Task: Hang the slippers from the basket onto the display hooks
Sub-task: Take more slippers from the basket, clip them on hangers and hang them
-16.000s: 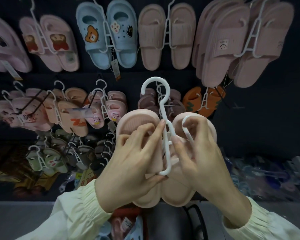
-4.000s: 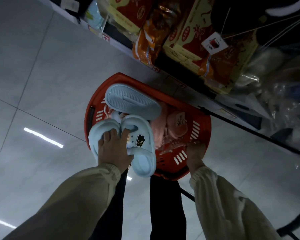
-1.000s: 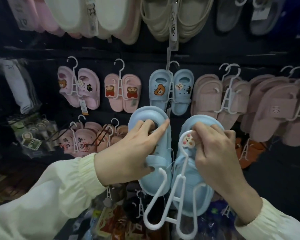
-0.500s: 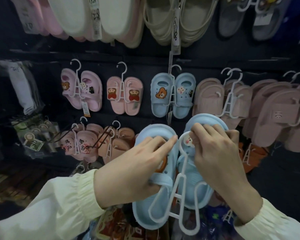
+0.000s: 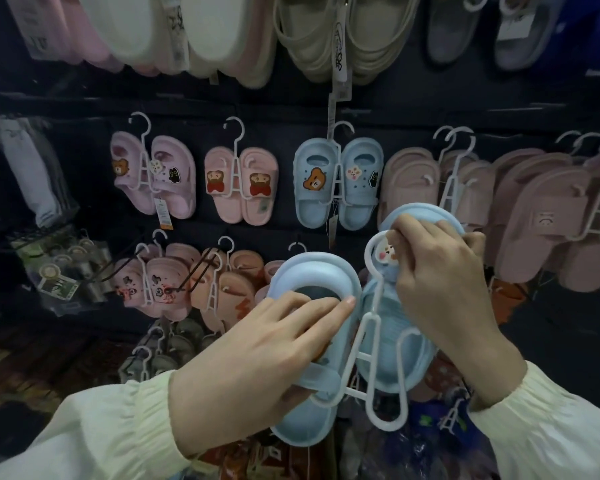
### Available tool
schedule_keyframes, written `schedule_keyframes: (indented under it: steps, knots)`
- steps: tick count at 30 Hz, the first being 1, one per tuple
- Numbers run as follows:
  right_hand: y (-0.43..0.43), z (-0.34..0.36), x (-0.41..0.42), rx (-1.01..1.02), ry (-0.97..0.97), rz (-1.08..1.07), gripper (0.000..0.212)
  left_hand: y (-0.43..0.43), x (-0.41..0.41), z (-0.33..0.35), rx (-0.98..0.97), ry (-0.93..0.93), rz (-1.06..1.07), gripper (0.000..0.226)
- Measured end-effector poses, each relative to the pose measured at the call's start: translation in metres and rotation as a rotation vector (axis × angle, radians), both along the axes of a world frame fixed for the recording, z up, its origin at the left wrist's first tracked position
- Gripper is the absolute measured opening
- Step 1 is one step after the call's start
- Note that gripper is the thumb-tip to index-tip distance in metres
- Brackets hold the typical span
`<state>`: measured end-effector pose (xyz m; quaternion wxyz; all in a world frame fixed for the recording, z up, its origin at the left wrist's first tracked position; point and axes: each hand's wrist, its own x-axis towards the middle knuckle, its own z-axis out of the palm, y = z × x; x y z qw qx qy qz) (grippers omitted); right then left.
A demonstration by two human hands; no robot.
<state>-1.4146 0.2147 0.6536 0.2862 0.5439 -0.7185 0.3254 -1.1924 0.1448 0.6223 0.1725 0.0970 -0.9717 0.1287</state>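
Left hand (image 5: 257, 358) grips the left blue slipper (image 5: 312, 273), right hand (image 5: 440, 282) the right blue slipper (image 5: 390, 362), on one white hanger (image 5: 367, 252).

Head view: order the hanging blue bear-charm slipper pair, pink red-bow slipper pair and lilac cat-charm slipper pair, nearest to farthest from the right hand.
1. Blue bear-charm slipper pair, just up-left of the right hand.
2. Pink red-bow slipper pair, further left.
3. Lilac cat-charm slipper pair, farthest left.

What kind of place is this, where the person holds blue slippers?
Probably a shop's slipper display: pairs like the hanging blue pair sit on white hangers along a dark wall, and a tag dangles from the lilac pair.
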Motion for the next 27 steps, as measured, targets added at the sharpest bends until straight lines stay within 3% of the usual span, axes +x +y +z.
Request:
schedule_keyframes:
  steps: [13, 20, 27]
  knots:
    - [0.003, 0.001, 0.003, -0.065, -0.055, 0.045, 0.017, 0.012, -0.009, -0.031, -0.102, 0.154, 0.104, 0.101]
    - [0.005, -0.005, -0.002, -0.041, -0.069, 0.049, 0.02, 0.015, -0.007, -0.034, -0.112, 0.1, 0.098, 0.109]
    - [0.013, -0.009, -0.009, -0.072, -0.253, 0.229, 0.029, 0.008, -0.003, -0.032, -0.051, 0.127, 0.112, 0.111]
